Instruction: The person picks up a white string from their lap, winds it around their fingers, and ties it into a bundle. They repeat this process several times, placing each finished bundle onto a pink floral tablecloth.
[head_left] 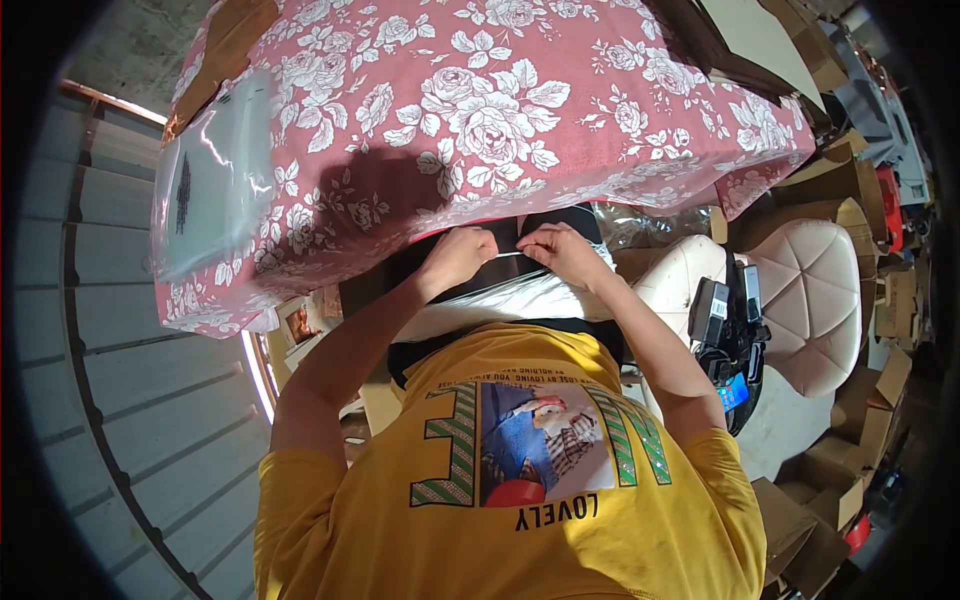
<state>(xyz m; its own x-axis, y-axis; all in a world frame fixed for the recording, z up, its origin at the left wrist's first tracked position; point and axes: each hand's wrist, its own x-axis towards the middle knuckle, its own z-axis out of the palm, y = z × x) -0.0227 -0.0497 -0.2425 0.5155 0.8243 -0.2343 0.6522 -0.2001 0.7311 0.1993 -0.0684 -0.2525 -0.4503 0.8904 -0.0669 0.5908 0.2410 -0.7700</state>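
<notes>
My left hand point(460, 257) and my right hand point(562, 252) are held close together over my lap, just below the table's front edge. Both have curled, pinching fingers. A thin pale strand point(510, 254) runs between them, gripped at each end. Beneath the hands, a bundle of white threads point(500, 303) lies across my dark-clad lap. The hands do not touch each other.
A table with a pink floral cloth point(490, 120) spans the front. On its left lies a clear plastic bag point(215, 185). Pale padded chairs point(810, 290) with black devices point(712, 310) stand at the right, beside cardboard boxes point(785, 525).
</notes>
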